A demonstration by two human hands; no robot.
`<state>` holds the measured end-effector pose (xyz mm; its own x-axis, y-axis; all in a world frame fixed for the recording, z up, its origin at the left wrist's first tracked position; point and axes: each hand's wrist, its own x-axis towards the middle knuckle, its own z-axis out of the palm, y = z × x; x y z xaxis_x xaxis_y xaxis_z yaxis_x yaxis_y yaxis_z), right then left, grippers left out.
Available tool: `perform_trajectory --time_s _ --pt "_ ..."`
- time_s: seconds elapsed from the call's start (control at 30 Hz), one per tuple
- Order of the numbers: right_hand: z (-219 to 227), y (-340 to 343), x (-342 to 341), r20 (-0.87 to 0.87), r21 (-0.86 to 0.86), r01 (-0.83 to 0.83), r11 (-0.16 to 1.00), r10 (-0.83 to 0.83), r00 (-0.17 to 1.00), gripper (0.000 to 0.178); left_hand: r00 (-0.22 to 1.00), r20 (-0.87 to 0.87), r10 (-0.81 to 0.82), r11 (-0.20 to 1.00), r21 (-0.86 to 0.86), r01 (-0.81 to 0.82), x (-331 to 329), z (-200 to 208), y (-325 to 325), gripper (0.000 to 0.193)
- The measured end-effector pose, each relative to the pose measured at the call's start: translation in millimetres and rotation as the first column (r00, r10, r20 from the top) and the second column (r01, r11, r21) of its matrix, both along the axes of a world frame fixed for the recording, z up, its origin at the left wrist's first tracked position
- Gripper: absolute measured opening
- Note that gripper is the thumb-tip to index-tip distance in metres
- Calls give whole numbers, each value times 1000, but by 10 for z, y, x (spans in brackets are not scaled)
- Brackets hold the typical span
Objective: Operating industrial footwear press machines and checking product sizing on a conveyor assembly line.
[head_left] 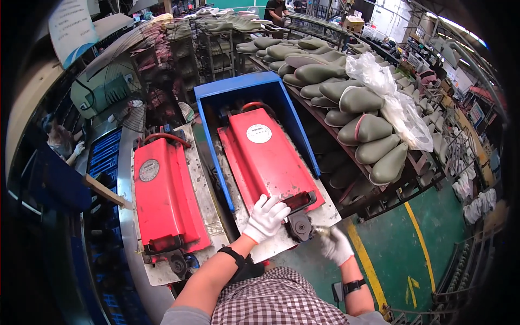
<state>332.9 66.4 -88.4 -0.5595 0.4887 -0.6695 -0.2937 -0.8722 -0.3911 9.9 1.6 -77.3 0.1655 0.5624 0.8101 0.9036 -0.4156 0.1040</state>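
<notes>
My left hand (266, 218), in a white glove, lies with its fingers extended on the near end of a red machine cover (265, 157), beside a black handle (300, 201). Just right of it, a dark round mechanism (299, 226) sits at the corner of the pale base plate. My right hand (337, 246), also gloved, is closed beside that mechanism, around a small metallic piece (322, 231) jutting from its side; blur hides what kind it is. The cover stands inside a blue hood (238, 81). To the left is a second red machine cover (168, 189), touched by neither hand.
On a rack at the right, olive-green boot-shaped pieces (360, 100) are piled beside clear plastic sheeting (398, 105). Blue slatted conveyor (104, 154) runs at the left, near a seated person (59, 138). Another person (277, 11) stands far back. Yellow lines (363, 260) mark the green floor.
</notes>
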Motion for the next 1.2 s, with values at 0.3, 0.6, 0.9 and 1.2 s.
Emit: perform_trajectory --time_s 0.3,0.6,0.9,1.2 --pt "49 27 -300 734 667 -614 422 -512 446 35 989 138 45 958 -287 -4 97 199 -231 59" --pt "775 -291 -1212 339 914 -404 -33 -485 806 24 362 908 210 429 -418 801 336 1084 -994 39" --pt "1556 -65 -2721 303 792 -341 -506 -159 940 23 418 877 236 101 -450 887 803 2209 -1479 37" --pt "1558 -184 -3268 494 638 -473 -608 -149 857 28 632 774 23 274 -613 741 1159 2544 -1717 32"
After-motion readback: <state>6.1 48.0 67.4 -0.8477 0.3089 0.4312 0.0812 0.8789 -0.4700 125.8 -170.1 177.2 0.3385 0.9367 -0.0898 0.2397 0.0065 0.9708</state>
